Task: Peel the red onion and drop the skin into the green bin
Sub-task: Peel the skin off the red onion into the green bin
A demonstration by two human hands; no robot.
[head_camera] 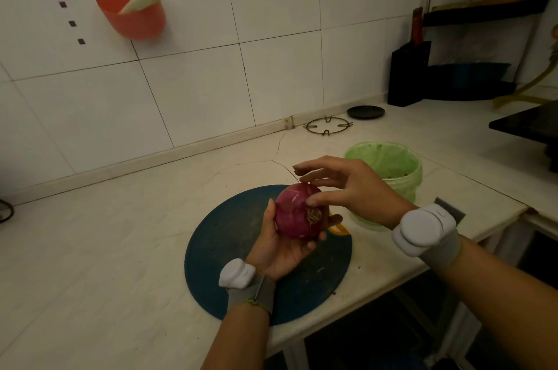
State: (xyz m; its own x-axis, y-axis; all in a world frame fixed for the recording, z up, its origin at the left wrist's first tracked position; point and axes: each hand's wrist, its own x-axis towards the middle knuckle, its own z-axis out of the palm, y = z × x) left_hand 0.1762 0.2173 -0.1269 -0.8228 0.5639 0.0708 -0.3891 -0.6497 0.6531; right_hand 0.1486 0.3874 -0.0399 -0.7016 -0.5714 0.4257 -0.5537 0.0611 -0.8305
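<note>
While the red onion (300, 212), smooth-surfaced but root tuft intact, is cupped above the board (241, 249) in the left hand (279, 244), it is thumb-touched by the loosely spread, empty right hand (347, 185) beside the green bin (401, 176), so peeling is judged incomplete.

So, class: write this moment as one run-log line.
left hand: cradles red onion above blue board | right hand: thumb on onion, fingers spread | green bin: right of board, liner in | step: peeling

My left hand (279, 244) is turned palm up, fingers curled into a cupped grip, wrist strapped in a grey band. My right hand (347, 188) hovers above it, fingers spread, thumb tip pressing down, wrist banded too.
</note>
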